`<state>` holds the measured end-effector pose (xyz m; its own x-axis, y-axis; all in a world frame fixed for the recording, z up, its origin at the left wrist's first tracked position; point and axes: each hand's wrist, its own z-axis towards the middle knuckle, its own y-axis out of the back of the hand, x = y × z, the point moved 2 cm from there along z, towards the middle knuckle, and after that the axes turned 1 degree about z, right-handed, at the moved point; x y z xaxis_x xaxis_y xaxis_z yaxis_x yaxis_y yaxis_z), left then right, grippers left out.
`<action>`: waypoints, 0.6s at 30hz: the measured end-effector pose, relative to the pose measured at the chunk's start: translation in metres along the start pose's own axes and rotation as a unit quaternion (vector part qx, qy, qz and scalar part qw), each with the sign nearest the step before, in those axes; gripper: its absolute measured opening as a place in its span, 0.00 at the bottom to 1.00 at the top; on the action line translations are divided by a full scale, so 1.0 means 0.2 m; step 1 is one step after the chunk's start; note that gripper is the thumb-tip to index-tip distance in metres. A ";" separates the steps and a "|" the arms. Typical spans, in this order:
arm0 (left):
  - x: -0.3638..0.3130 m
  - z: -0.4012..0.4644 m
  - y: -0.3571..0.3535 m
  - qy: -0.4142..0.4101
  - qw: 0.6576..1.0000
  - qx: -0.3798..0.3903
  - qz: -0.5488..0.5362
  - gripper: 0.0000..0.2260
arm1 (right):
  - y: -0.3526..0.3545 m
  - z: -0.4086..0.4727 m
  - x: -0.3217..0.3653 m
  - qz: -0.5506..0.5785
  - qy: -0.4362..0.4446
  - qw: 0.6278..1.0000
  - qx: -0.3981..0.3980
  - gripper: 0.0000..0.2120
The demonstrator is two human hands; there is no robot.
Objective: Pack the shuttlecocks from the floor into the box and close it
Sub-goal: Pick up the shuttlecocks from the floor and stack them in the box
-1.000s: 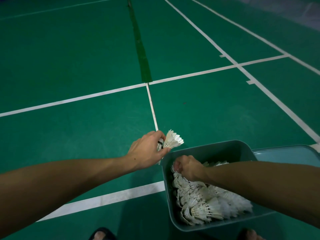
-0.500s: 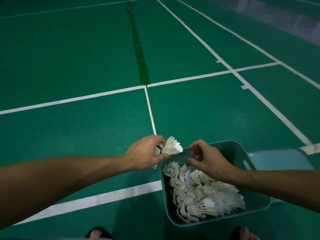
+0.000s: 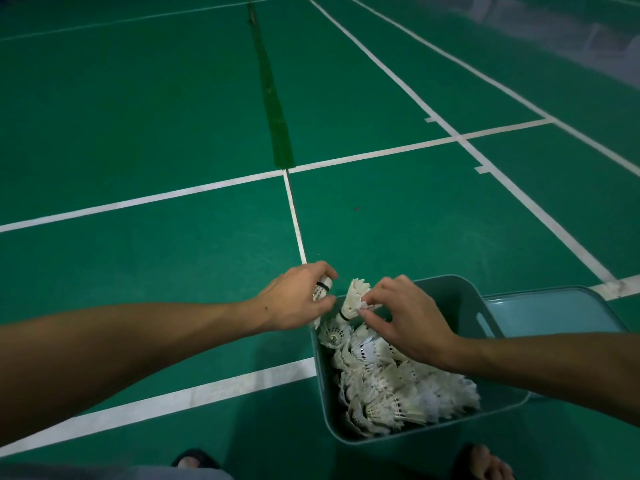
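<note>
A grey-green plastic box point(image 3: 446, 289) stands on the court floor in front of me, holding several white feather shuttlecocks point(image 3: 391, 386). My left hand point(image 3: 298, 299) hovers at the box's near-left corner and grips a shuttlecock by its cork point(image 3: 323, 287), which pokes out between the fingers. My right hand point(image 3: 405, 320) is over the box and pinches the feather skirt of another shuttlecock point(image 3: 353, 299), cork pointing down. The two hands almost meet.
The box's light blue lid point(image 3: 554, 310) lies on the floor right of the box, partly under it. Green court floor with white lines point(image 3: 294, 216) stretches ahead. My sandalled feet point(image 3: 485, 462) show at the bottom edge.
My right hand rose from the box, reached over to my left hand and took one shuttlecock by its feathers. My left hand stayed in place, still holding another.
</note>
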<state>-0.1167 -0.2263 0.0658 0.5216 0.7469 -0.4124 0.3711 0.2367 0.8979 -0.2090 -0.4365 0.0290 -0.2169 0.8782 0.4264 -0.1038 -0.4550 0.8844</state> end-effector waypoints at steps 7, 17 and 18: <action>0.09 0.02 0.02 0.090 0.992 -0.024 -0.090 0.15 | -0.19 0.06 -0.05 -0.080 0.024 0.993 0.089 0.15; 0.20 -0.04 0.00 0.132 0.959 -0.007 -0.249 0.12 | -0.38 0.08 0.01 -0.202 0.063 0.965 0.156 0.14; 0.20 -0.05 0.00 0.132 0.957 -0.006 -0.259 0.11 | -0.39 0.08 0.01 -0.211 0.055 0.963 0.161 0.14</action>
<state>-0.1034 -0.1899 0.0501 0.0569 0.6583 -0.7506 0.5170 0.6237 0.5862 -0.1859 -0.3970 -0.0360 -0.3241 0.9460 0.0099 0.0980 0.0231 0.9949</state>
